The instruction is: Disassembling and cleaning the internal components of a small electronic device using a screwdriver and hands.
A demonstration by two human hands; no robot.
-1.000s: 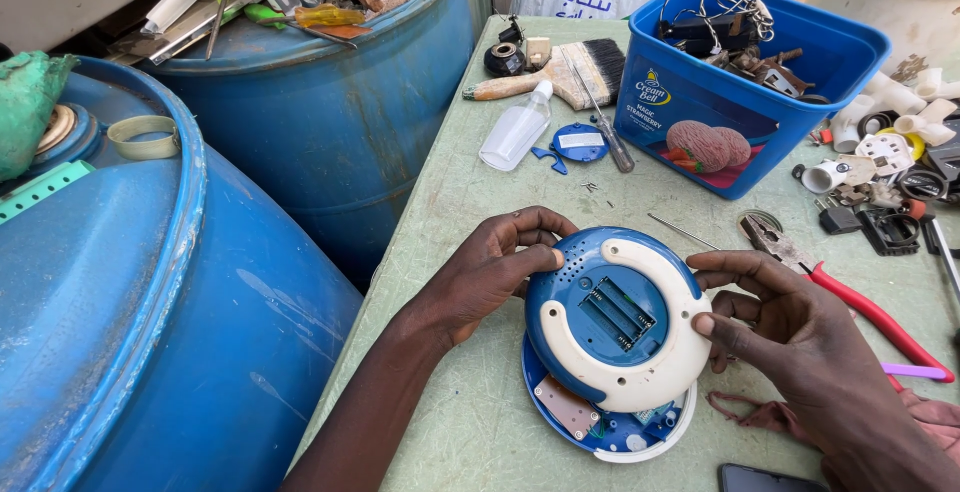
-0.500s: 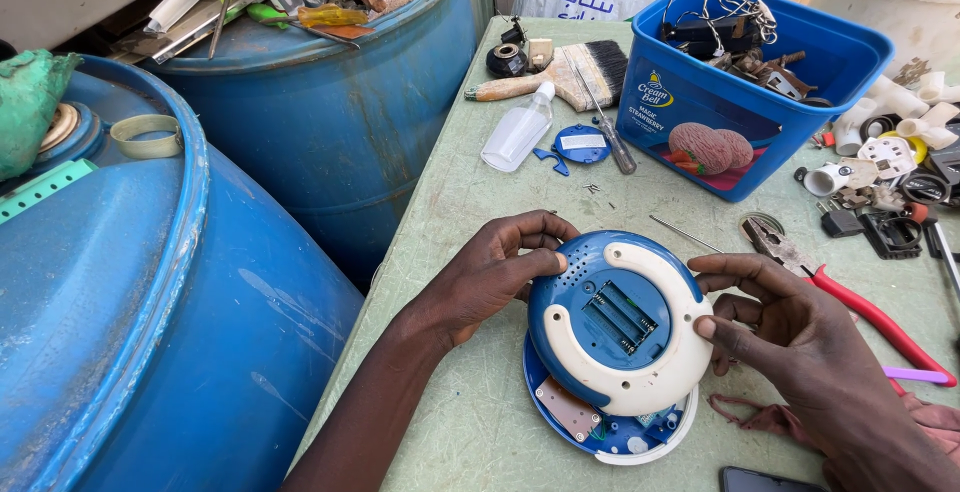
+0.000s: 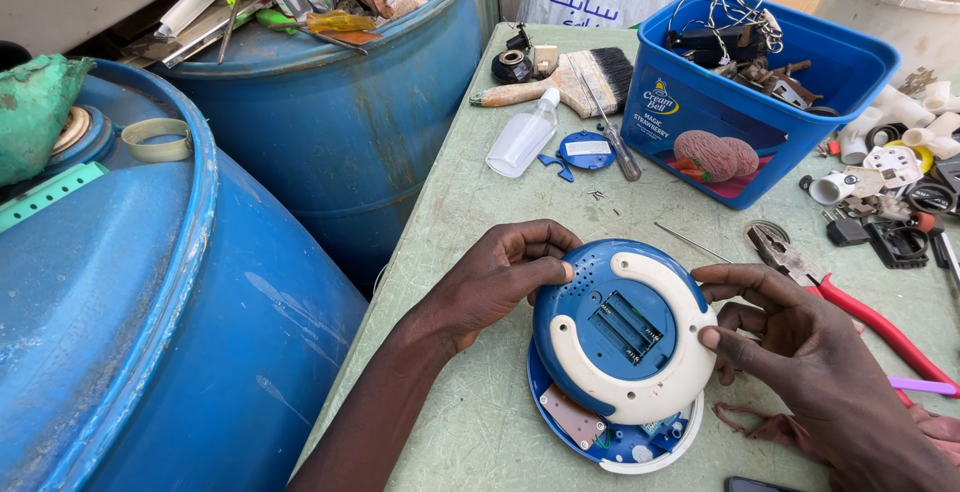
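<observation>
A round blue and white device [image 3: 622,337] lies on the pale green table [image 3: 480,252], its back shell lifted off the lower half so a circuit board [image 3: 575,417] shows underneath. An empty battery bay faces up in the middle of the shell. My left hand [image 3: 500,277] grips the shell's left edge, thumb against the rim. My right hand [image 3: 800,352] holds the right edge with its fingertips on the white ring.
Red-handled pliers [image 3: 850,297] and a thin metal rod [image 3: 695,244] lie right of the device. Behind are a blue tub of parts [image 3: 750,102], a paintbrush [image 3: 570,82], a clear bottle [image 3: 523,134], a screwdriver [image 3: 610,132] and a blue disc [image 3: 585,150]. Blue barrels [image 3: 150,282] stand left.
The upper shell has shifted slightly on the lower half between my hands. Both hands keep their grip at its edges.
</observation>
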